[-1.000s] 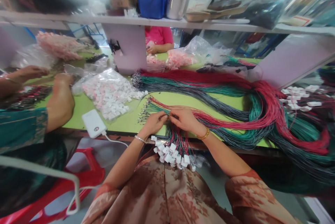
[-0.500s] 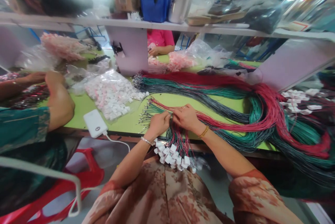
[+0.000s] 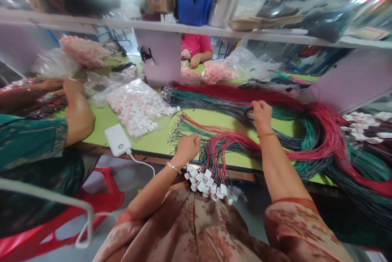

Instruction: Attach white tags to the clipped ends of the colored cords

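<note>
My left hand [image 3: 188, 148] is closed at the table's front edge, beside the free ends of red, green and black wires [image 3: 180, 129]; what its fingers pinch is hidden. Farther right and forward, my right hand [image 3: 262, 115] is closed above the black wires [image 3: 226, 110], with a small dark loop [image 3: 249, 113] at its fingertips that I cannot identify. Between my arms, a bunch of thin red and green wires [image 3: 222, 147] arches over the edge. White plastic connectors [image 3: 203, 180] hang from its ends above my lap.
A clear bag of white connectors [image 3: 134, 108] and a white power bank [image 3: 118, 140] with a cable lie to the left. Thick wire bundles [image 3: 324, 131] curve at right. A co-worker's arm [image 3: 76, 108] works at far left. A shelf [image 3: 171, 27] crosses above the table.
My right hand has left the spot beside my left hand and moved right and forward over the black wires. My left hand stays near the wire ends. The view has shifted slightly.
</note>
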{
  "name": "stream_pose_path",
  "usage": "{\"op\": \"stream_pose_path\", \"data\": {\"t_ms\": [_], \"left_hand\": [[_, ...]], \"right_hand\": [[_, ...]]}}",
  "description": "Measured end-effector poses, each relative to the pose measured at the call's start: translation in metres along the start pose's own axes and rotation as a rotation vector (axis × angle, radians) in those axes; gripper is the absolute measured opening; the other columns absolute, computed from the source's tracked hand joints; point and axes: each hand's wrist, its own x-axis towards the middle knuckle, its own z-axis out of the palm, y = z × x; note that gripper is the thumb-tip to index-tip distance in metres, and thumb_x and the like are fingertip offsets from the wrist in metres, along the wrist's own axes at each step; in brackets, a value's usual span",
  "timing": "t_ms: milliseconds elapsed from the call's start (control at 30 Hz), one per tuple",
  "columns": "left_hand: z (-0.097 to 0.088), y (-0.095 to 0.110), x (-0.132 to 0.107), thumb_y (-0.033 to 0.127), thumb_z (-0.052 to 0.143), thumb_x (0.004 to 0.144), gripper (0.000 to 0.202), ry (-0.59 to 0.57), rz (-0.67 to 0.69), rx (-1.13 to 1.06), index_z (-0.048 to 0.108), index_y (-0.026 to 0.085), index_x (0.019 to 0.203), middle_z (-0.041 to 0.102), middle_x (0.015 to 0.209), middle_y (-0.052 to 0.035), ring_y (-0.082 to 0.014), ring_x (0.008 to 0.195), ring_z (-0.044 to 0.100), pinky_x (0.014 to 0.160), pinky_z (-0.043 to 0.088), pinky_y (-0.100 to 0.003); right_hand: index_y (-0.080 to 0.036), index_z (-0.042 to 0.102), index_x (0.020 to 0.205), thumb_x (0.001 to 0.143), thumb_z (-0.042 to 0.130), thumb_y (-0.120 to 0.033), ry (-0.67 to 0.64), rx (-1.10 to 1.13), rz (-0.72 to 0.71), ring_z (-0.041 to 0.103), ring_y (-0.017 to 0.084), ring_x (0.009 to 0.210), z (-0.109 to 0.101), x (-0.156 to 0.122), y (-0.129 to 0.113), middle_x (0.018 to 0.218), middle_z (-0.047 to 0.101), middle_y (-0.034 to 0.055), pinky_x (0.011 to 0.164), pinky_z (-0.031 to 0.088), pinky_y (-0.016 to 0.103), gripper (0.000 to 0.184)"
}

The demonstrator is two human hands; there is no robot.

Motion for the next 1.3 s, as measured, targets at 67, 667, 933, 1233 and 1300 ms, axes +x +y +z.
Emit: {"op": "stream_pose_path", "data": {"t_ms": [67,667,933,1233,1300], "left_hand": [[0.001,0.007,-0.006,0.033,0.041,0.095,0.027,-0.036,0.035,0.009,0.063,0.021,0.084,0.066,0.075,-0.0088,-0.0230,0.070,0.059,0.062,0.030,-0.030],[0.024,0.040,-0.058,0.062,0.042,0.089,0.063,0.025,0.340,0.288,0.068,0.005,0.091,0.067,0.084,-0.0198,-0.0294,0.080,0.063,0.069,0.046,-0.039],[-0.009,-0.054,0.003,0.029,0.043,0.094,0.027,0.387,0.102,0.010,0.067,0.016,0.096,0.068,0.094,-0.0137,-0.0247,0.093,0.061,0.084,0.046,-0.038],[-0.055,-0.146,0.085,0.037,0.054,0.085,0.062,0.516,-0.293,0.135,0.047,0.008,0.140,0.038,0.149,-0.0249,-0.0417,0.146,0.013,0.113,0.016,-0.061],[-0.060,-0.153,0.098,0.046,0.055,0.084,0.068,0.526,-0.339,0.130,0.045,0.014,0.143,0.028,0.156,-0.0199,-0.0412,0.148,0.001,0.112,0.013,-0.064]], "right_hand": [[-0.012,0.066,0.094,0.093,0.030,-0.038,0.133,-0.062,0.040,0.049,0.018,0.065,-0.001,0.013,0.008,0.073,0.062,0.0071,0.064,0.036,0.030,0.044],[-0.017,0.066,0.097,0.084,0.064,-0.048,-0.710,-0.062,-0.549,0.055,0.018,0.077,0.105,-0.071,-0.104,0.089,0.064,0.0062,0.070,0.041,0.028,0.033],[-0.015,0.064,0.097,0.092,0.051,-0.031,-0.614,-0.126,-0.699,0.054,0.021,0.087,0.135,-0.076,-0.073,0.094,0.061,0.0110,0.079,0.042,0.033,0.021],[-0.016,0.062,0.099,0.093,0.047,-0.030,-0.553,-0.208,-0.756,0.053,0.023,0.090,0.137,-0.052,-0.077,0.093,0.061,0.0116,0.081,0.041,0.034,0.022],[-0.016,0.062,0.101,0.092,0.048,-0.029,-0.562,-0.228,-0.717,0.054,0.023,0.090,0.131,-0.060,-0.082,0.096,0.061,0.0119,0.081,0.041,0.034,0.022]]}}
